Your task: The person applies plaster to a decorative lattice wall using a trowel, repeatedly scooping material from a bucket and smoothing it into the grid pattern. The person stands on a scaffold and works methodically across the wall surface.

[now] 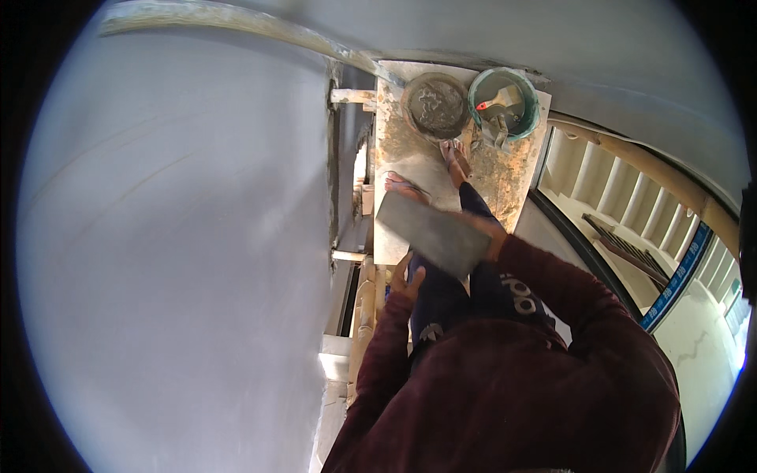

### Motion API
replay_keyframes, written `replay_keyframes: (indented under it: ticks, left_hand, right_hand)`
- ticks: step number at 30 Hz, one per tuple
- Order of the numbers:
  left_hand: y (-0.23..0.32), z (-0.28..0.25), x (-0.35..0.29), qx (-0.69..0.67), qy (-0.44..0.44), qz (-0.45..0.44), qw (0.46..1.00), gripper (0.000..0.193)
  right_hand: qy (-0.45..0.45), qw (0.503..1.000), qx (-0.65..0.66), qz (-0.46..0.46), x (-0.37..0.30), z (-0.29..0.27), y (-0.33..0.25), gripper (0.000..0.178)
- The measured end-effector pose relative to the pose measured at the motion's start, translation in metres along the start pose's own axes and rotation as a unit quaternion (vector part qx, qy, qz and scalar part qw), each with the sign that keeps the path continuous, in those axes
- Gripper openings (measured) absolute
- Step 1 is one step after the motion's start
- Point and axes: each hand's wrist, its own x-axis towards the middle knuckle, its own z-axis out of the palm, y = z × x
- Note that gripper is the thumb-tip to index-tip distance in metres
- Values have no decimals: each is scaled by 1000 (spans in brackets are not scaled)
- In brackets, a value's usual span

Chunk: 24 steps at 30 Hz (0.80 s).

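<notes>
My right hand (495,239) grips a plastering trowel (433,235) from its right end. Its flat, grey rectangular face is turned up toward me and tilts across my legs; the handle is hidden behind it. Just below the trowel's left part, my left hand (406,281) hovers near my thigh with thumb and fingers apart, holding nothing. By my feet stands a round tub (436,107) of wet grey mortar. Touching it on the right is a green bucket (505,101) with grey liquid. A wide brush (502,98) with a red-tipped handle lies across that bucket.
I stand on a mortar-stained wooden board (505,177). A large smooth grey wall (181,236) rises at my left, with a long pale pole (236,25) along its far edge. At my right, a dark-framed opening (587,248) shows pale slats (607,177) beyond.
</notes>
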Motion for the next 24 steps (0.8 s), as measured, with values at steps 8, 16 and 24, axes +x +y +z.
replay_keyframes:
  ticks: [8,16,24]
  left_hand:
    - [-15,49,22,242,-79,-210,944,95]
    - [-48,70,71,282,-5,-211,936,57]
    - [-52,83,73,294,15,-204,934,52]
  right_hand:
    - [238,904,-338,105,155,-233,45,40]
    - [272,820,-484,134,265,-304,70,44]
    - [301,852,-406,136,286,-317,123,45]
